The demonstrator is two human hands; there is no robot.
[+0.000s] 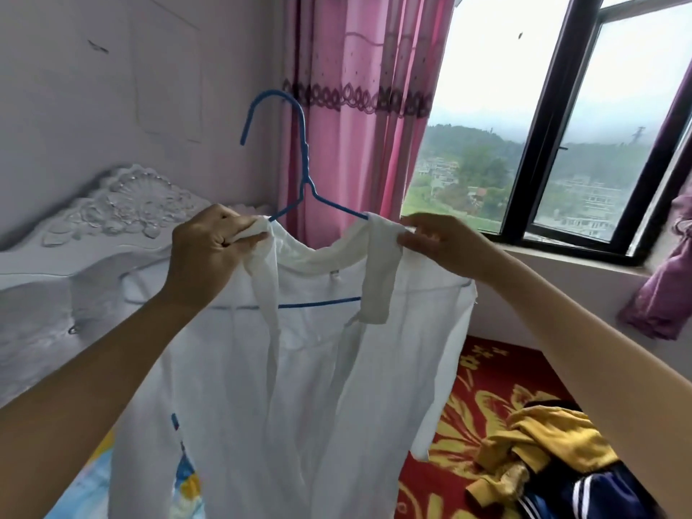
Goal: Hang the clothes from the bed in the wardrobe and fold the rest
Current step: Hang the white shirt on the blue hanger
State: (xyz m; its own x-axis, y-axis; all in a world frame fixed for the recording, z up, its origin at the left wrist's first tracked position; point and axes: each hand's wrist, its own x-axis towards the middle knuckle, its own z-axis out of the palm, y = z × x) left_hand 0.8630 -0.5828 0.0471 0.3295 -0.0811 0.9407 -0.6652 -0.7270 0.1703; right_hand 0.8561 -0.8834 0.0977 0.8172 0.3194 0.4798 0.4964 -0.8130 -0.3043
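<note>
Thin white shirt [299, 387], blue hanger [299, 159]

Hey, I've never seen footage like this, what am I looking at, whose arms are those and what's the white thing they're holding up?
No machine here. This is one picture from a camera worn on a person's head, looking forward and down, so both arms are that person's own. The left hand grips one shoulder of a white shirt and the right hand pinches the other; the shirt sits on a blue wire hanger. Lower right, a red patterned cover carries a yellow garment and a dark striped garment. Behind are a pink curtain and a window.
</note>
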